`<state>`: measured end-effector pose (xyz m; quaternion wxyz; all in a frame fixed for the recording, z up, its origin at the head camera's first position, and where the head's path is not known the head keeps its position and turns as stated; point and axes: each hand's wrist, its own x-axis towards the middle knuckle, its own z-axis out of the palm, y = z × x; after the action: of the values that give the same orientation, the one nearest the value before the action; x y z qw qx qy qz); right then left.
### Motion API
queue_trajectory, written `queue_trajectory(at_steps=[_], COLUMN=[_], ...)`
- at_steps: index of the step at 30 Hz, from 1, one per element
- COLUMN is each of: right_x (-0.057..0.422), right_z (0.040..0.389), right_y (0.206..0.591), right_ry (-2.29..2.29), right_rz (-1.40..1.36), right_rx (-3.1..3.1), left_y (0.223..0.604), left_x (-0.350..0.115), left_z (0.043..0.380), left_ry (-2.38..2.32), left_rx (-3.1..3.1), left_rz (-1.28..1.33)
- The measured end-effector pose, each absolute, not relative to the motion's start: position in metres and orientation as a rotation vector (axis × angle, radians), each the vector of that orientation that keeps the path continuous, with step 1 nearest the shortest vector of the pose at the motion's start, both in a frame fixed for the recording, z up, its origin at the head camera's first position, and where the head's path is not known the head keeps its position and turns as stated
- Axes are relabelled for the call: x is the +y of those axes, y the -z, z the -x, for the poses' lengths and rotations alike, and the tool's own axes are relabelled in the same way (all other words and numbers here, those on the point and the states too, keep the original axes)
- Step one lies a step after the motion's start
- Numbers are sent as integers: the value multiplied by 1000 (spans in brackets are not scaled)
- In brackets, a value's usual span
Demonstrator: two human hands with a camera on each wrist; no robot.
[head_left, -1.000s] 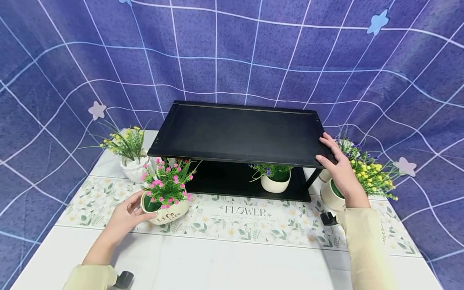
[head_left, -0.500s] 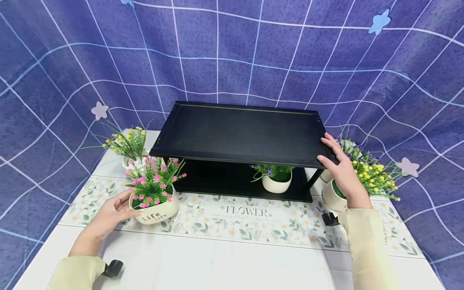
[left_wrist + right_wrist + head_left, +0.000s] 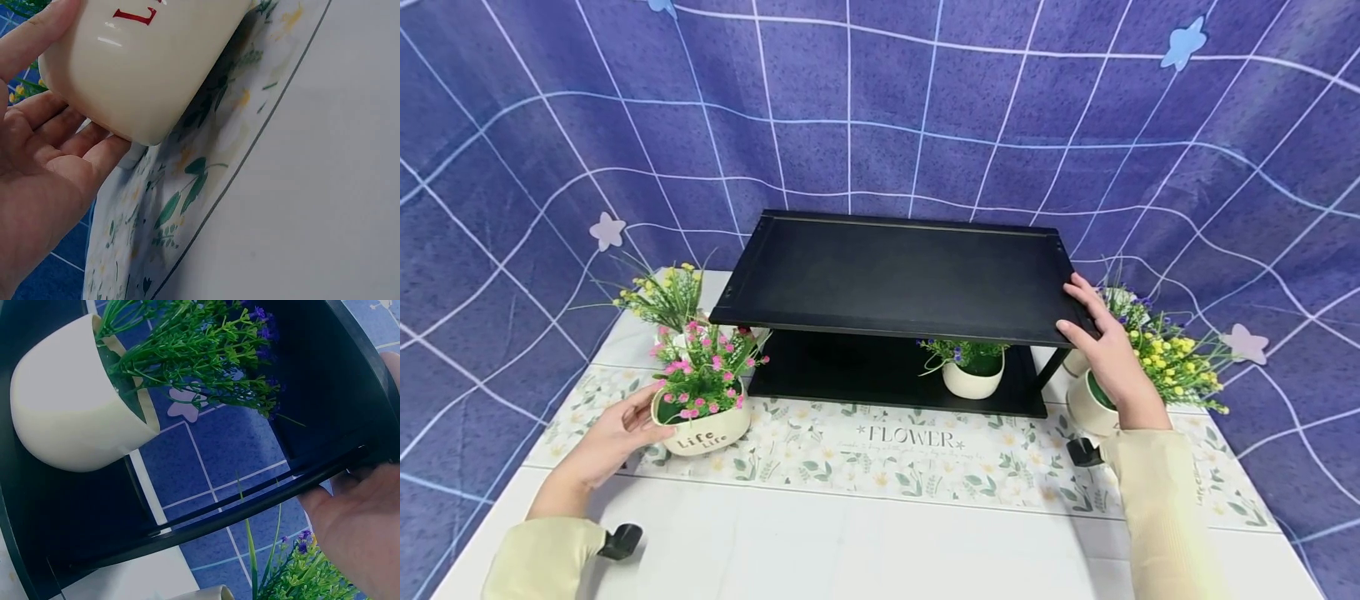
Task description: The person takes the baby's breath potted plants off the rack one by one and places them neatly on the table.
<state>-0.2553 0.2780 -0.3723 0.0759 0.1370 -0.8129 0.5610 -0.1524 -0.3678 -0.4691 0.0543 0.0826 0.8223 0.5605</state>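
Observation:
My left hand (image 3: 606, 437) grips the left end of a cream oval flowerpot (image 3: 707, 429) with pink artificial flowers, its thumb on the lettered front. In the left wrist view the pot (image 3: 144, 69) is tilted, with the fingertips against its underside. My right hand (image 3: 1108, 354) holds the right edge of a black two-tier shelf (image 3: 895, 275), thumb and some fingers on the top board. From the right wrist, the hand (image 3: 362, 519) sits against that edge, with other fingers partly hidden beneath. A white pot (image 3: 972, 382) with purple flowers stands on the lower tier.
Left of the shelf stands a yellow-flowered plant (image 3: 666, 296), partly behind the pink one. To the right are a yellow-flowered pot (image 3: 1093, 408) and purple flowers (image 3: 1127, 308) behind it. A floral runner (image 3: 910, 467) crosses the white table; a blue grid curtain (image 3: 880, 125) hangs behind.
My left hand has moved the pink-flowered pot to the left, away from the shelf's front left corner. The right hand has stayed on the shelf edge.

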Motion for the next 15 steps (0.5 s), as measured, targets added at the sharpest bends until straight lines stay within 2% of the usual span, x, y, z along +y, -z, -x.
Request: queue_trajectory(at_steps=[15], right_x=[278], right_z=[256], right_y=[372], right_ry=[-1682], right_rz=[-415], right_rx=[-2443], left_y=[484], left_x=[-394], left_z=[166], left_ry=[-1867], left_rx=[2245], left_rz=[-272])
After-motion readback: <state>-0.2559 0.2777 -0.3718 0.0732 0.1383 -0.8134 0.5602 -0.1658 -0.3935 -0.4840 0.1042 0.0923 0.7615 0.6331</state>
